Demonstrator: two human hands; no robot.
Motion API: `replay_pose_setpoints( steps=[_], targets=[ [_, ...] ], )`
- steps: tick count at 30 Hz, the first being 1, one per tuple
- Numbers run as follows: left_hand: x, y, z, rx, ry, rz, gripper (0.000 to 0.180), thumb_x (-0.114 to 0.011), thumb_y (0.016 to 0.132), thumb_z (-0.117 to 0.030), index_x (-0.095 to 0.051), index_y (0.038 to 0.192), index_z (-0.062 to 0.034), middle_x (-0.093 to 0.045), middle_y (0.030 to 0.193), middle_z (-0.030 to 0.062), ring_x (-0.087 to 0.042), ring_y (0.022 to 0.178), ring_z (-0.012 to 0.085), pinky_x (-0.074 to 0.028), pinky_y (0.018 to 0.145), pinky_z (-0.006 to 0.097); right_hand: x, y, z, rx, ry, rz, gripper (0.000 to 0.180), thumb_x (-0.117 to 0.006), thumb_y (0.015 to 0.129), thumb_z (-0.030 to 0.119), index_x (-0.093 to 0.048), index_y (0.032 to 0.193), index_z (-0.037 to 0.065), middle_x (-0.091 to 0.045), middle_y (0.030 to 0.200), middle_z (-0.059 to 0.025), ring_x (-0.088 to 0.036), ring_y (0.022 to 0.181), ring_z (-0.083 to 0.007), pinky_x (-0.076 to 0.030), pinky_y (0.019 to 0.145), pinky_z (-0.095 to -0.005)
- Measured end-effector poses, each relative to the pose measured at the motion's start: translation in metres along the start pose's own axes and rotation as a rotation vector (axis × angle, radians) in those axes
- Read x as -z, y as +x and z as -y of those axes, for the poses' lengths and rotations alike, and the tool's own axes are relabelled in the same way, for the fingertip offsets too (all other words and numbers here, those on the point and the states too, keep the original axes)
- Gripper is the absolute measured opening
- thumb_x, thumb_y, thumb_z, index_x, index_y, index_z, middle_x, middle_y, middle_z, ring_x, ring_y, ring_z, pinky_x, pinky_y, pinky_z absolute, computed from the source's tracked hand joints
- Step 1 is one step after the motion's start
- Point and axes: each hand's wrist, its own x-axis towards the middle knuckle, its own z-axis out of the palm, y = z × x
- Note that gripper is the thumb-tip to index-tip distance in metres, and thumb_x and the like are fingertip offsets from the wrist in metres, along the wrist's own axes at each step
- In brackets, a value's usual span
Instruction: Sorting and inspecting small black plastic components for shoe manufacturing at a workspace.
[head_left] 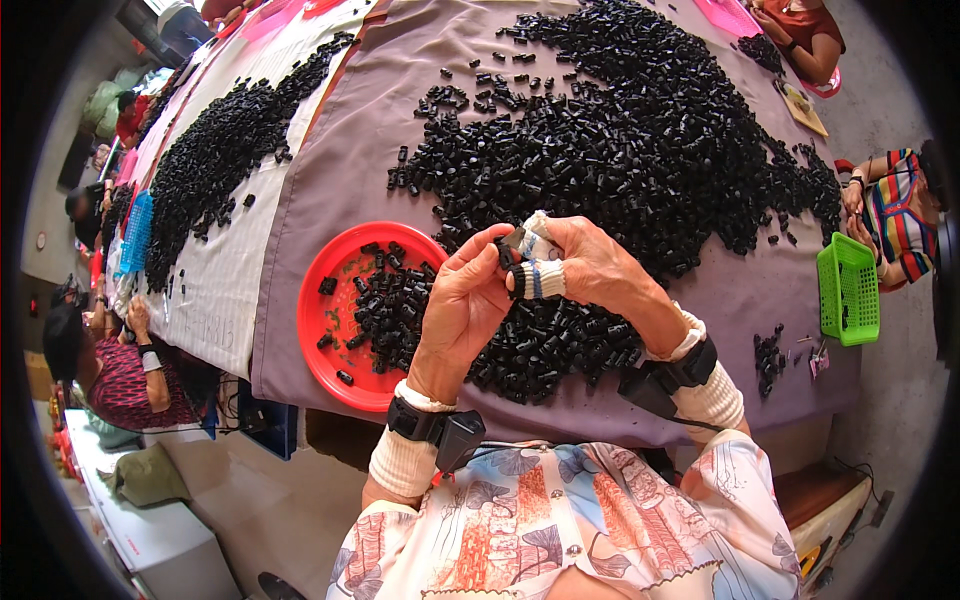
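Small black plastic piece, right of the round red plastic tray, is pinched by the left hand; long axis, direction and right hand's finger grip are unclear.

L head cam, fisheye, facing down & fwd, wearer's shirt v. close at btm, table just beyond

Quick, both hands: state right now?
Left hand: closed on a small black part.
Right hand: curled beside that part; whether it holds anything can't be told.
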Motion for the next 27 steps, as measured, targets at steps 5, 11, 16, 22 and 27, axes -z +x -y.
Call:
replay_pose_setpoints(
  steps=[5,11,16,22,27],
  targets=[
    [-0.005,0.001,0.001,-0.011,0.075,-0.045,0.029,-0.049,0.090,-0.009,-0.050,0.116,0.0030,-0.062,0.100,0.0091,-0.060,0.087,0.0134,-0.048,0.078,0.026,0.000,0.003,-0.006,0.069,-0.061,-0.012,0.033,-0.070,0.066,0.030,-0.056,0.075,0.002,-0.050,0.060,-0.0036,-0.046,0.054,-0.0126,-0.037,0.049,-0.0293],
    [0.001,0.002,0.003,-0.019,0.099,-0.018,0.028,-0.050,0.089,-0.009,-0.051,0.114,0.0030,-0.061,0.101,0.0088,-0.059,0.089,0.0133,-0.048,0.079,0.026,0.001,0.001,-0.001,-0.018,-0.055,0.001,0.029,-0.070,0.066,0.028,-0.055,0.072,0.003,-0.050,0.059,-0.0029,-0.045,0.054,-0.0114,-0.037,0.050,-0.0291],
    [0.001,0.003,0.003,-0.020,0.101,-0.011,0.027,-0.050,0.089,-0.009,-0.052,0.113,0.0031,-0.061,0.101,0.0089,-0.059,0.090,0.0136,-0.048,0.080,0.026,0.001,0.002,-0.007,-0.003,-0.001,0.006,0.030,-0.070,0.066,0.028,-0.054,0.071,0.003,-0.049,0.058,-0.0008,-0.044,0.055,-0.0097,-0.037,0.049,-0.0282],
    [0.002,0.003,0.003,-0.009,0.120,-0.048,0.027,-0.051,0.089,-0.009,-0.053,0.113,0.0031,-0.061,0.100,0.0090,-0.059,0.089,0.0136,-0.048,0.078,0.026,0.003,0.002,-0.007,-0.004,-0.039,0.037,0.031,-0.070,0.066,0.028,-0.054,0.072,0.002,-0.051,0.060,-0.0025,-0.045,0.055,-0.0110,-0.038,0.050,-0.0286],
    [0.000,0.003,0.005,-0.011,0.137,-0.080,0.026,-0.052,0.088,-0.008,-0.054,0.111,0.0032,-0.062,0.099,0.0087,-0.060,0.087,0.0132,-0.048,0.076,0.025,0.002,0.005,-0.015,0.061,-0.096,0.027,0.030,-0.068,0.067,0.027,-0.054,0.073,0.001,-0.053,0.062,-0.0065,-0.048,0.056,-0.0138,-0.039,0.052,-0.0306]
  ],
)
